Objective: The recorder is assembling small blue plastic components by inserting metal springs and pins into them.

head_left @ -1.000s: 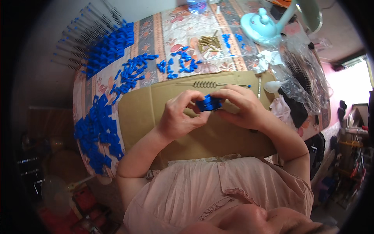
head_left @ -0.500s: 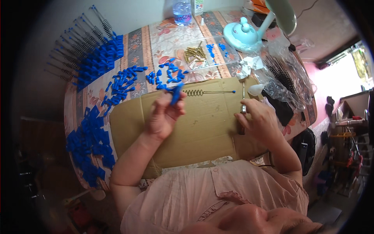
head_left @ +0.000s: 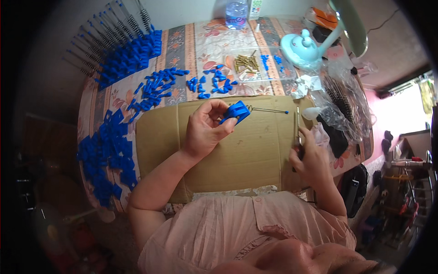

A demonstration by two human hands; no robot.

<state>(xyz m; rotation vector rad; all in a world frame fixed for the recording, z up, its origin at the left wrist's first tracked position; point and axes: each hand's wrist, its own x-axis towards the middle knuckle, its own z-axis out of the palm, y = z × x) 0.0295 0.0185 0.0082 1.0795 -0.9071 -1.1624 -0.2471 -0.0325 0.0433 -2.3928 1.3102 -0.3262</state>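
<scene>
My left hand (head_left: 205,130) pinches a blue plastic block (head_left: 239,111) with a hollow side, tilted, above the far part of the cardboard sheet (head_left: 242,160). Behind the block, a thin metal wire rod (head_left: 269,110) with a coiled part and a blue tip stretches rightward. The block hides its left end, so I cannot tell whether the two are joined. At the sheet's right side, my right hand (head_left: 314,155) is closed round the dark handle of a screwdriver (head_left: 298,125), its shaft pointing away from me.
Loose blue cones (head_left: 159,86) and a pile of flat blue pieces (head_left: 107,155) lie left. Assembled blue blocks with upright springs (head_left: 130,59) stand far left. A clear tray holds brass pins (head_left: 247,64). A lamp (head_left: 301,48), plastic bags (head_left: 351,109) and a bottle (head_left: 237,16) stand around.
The blue block has moved right and been turned so its hollow side shows, now covering part of the coiled wire. My right hand still grips the screwdriver. The whole view has shifted slightly.
</scene>
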